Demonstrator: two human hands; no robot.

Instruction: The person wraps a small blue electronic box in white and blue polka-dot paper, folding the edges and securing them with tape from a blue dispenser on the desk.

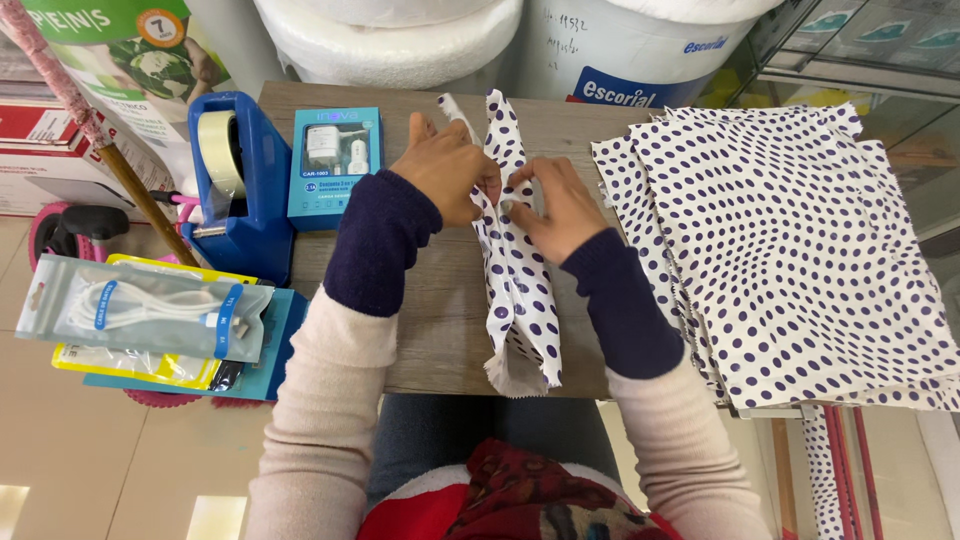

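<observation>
**Both hands pinching a dotted wrapping in the middle of the frame**

A long parcel in white paper with dark blue dots (518,300) lies lengthwise on the small wooden table (440,310), running from the upper centre of the frame down to the table's near edge. The left hand (448,168) presses against its upper left side, fingers curled and pinching a fold of the paper. The right hand (562,208) meets it from the other side, fingertips gripping the same fold. To the right, a stack of matching dotted sheets (790,250) overhangs the table. At upper left stand a blue tape dispenser (240,190) and a turquoise charger box (335,165). Bagged white cables (140,310) sit at the left edge.
</observation>
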